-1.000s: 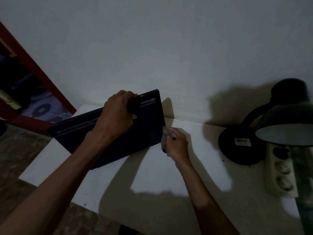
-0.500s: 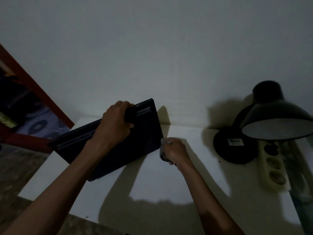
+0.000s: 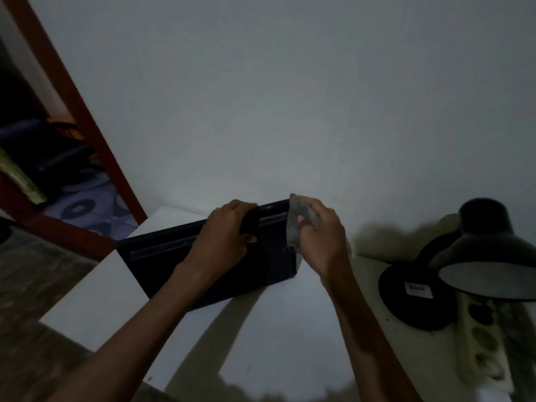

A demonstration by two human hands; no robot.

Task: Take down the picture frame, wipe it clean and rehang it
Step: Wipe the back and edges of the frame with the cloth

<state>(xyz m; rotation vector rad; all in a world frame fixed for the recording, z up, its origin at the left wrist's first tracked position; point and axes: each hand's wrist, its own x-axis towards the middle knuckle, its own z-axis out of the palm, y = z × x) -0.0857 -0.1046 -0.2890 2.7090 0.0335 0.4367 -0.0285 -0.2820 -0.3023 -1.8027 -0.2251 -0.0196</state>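
The picture frame (image 3: pixel 208 268) stood on edge on the bench (image 3: pixel 284 329), the left hand (image 3: pixel 229 236) clamped over its top rim while the right hand (image 3: pixel 319 239) pinched a cloth (image 3: pixel 294 224) at its upper corner; firm bracing and steady edge-long strokes seemed best.

Frame (image 3: pixel 162 265) on table (image 3: pixel 275 329) — lamp (image 3: pixel 452 271) right

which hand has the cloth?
The right hand: it pinches the grey cloth against the picture frame's right edge. The left hand only grips the frame's top edge.
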